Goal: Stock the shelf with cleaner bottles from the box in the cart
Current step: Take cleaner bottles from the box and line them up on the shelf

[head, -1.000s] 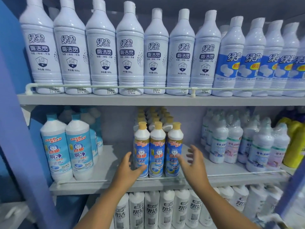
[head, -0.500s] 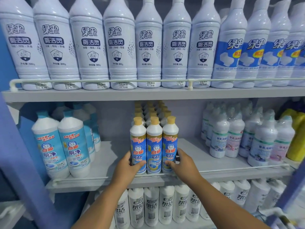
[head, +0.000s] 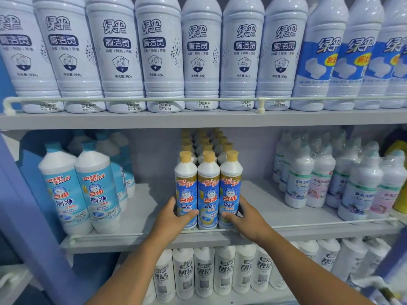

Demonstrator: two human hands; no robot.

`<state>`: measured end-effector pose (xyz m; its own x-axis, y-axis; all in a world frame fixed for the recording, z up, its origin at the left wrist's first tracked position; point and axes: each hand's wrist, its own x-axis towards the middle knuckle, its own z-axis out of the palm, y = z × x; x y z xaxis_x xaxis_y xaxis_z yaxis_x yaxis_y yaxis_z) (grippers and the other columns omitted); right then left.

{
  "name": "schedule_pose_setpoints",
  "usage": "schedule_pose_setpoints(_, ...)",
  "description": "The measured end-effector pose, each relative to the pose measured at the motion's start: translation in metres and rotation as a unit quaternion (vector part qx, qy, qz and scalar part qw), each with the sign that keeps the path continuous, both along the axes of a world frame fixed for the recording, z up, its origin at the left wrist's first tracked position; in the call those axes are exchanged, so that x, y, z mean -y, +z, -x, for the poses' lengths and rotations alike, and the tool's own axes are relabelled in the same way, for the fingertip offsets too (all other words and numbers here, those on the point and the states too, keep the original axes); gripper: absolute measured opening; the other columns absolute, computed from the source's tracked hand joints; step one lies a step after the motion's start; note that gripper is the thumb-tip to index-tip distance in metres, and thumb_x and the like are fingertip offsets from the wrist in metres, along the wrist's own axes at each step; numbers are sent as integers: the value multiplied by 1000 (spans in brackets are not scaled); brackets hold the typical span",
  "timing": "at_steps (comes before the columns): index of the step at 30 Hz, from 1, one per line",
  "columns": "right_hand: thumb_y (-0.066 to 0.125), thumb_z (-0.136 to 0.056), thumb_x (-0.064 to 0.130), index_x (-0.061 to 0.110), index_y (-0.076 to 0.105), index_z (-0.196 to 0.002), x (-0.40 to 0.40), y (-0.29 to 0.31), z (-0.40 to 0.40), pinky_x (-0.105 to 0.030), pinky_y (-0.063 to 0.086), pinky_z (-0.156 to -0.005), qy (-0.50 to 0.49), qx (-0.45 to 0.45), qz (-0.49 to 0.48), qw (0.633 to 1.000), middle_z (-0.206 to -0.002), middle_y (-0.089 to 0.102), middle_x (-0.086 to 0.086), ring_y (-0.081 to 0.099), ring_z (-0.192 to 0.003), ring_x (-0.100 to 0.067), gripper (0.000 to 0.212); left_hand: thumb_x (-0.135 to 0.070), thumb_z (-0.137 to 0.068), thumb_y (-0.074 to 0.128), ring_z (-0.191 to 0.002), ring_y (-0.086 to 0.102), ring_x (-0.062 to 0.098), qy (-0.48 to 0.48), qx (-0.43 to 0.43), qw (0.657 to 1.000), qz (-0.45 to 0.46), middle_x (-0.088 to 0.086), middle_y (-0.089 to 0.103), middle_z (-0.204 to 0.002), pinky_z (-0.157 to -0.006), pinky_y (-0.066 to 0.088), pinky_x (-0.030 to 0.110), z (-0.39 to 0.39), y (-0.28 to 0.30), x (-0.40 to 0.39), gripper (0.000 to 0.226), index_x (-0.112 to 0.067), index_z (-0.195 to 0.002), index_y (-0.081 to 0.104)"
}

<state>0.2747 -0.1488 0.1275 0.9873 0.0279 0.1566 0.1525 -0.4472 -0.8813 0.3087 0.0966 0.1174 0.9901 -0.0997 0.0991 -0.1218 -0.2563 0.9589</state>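
Three cleaner bottles with yellow caps and blue labels stand side by side at the front of the middle shelf, with more rows of the same behind them. My left hand grips the left bottle low down, thumb across its front. My right hand grips the right bottle the same way. The two hands squeeze the front row between them. The box and the cart are out of view.
A thin white guard rail runs along the shelf's front edge. Larger white-and-blue bottles stand to the left, small white bottles to the right. Tall bottles fill the upper shelf, white ones the lower.
My hands went from open and apart beside the front row to closing on the outer bottles. The camera has moved closer to the shelf.
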Motion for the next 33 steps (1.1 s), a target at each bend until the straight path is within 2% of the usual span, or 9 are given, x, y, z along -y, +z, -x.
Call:
schedule_pose_setpoints(5,68,-94,35,34,50,-135,-2,-1,2,-5,48,-80,-6,8,16,1000,-125,65,19,61,-105,11,45,-30,-76,85,-101,68,-2,3,10,1000,-11,-23,71,-112,-93,57,37,1,-3,0,57,-40,-123,55)
schedule_pose_setpoints(9,68,-93,37,32,48,-137,-1,-6,-1,-27,52,-100,0,0,-5,1000,-129,64,16,61,-114,-1,48,-46,-63,89,-109,66,5,41,28,999,-17,-15,64,-124,-92,57,39,2,-7,0,72,-44,-121,47)
schedule_pose_setpoints(12,76,-85,41,28,41,-137,1,-11,-3,-37,50,-106,-11,-11,-52,999,-136,57,11,56,-125,-7,64,-32,-67,91,-103,65,6,75,35,996,-18,-9,63,-120,-84,58,32,3,-7,3,64,-33,-116,50)
schedule_pose_setpoints(16,79,-85,31,26,48,-122,-1,-12,-3,-25,50,-98,-49,-1,-61,997,-129,52,11,53,-121,-5,49,-22,-72,89,-91,69,1,58,23,998,-26,-13,71,-102,-74,54,19,1,-6,1,50,-37,-102,53)
schedule_pose_setpoints(21,77,-87,28,27,48,-115,0,-13,-2,-18,52,-88,-37,-5,-72,997,-124,61,9,58,-117,-5,41,-22,-73,88,-91,71,5,52,22,998,-24,-12,73,-101,-80,59,28,3,-6,-2,46,-37,-104,57)
schedule_pose_setpoints(25,81,-82,34,27,42,-131,-2,-9,2,-15,48,-91,-30,-11,-66,997,-131,55,8,55,-125,-10,63,-20,-75,87,-90,71,5,52,27,998,-27,-10,73,-103,-76,59,23,8,-4,1,48,-34,-110,57)
schedule_pose_setpoints(28,81,-80,41,21,34,-145,-3,20,11,-7,38,-90,-101,93,-35,990,-132,44,5,48,-124,-8,83,-21,-74,87,-92,69,4,49,27,998,-36,-9,70,-108,-71,56,19,12,-1,-1,60,-27,-123,54)
schedule_pose_setpoints(31,73,-87,43,20,53,-132,-7,86,17,-13,34,-99,-122,258,51,957,-125,48,6,48,-120,-7,54,-26,-76,86,-91,67,5,54,28,997,-43,-9,67,-109,-69,54,20,13,3,-3,61,-23,-127,54)
schedule_pose_setpoints(33,68,-90,42,23,61,-127,-15,134,16,-17,35,-99,-87,291,126,944,-124,54,8,47,-122,-8,42,-27,-78,84,-91,68,5,60,31,997,-33,-10,67,-110,-67,55,20,16,11,-1,58,-25,-127,54)
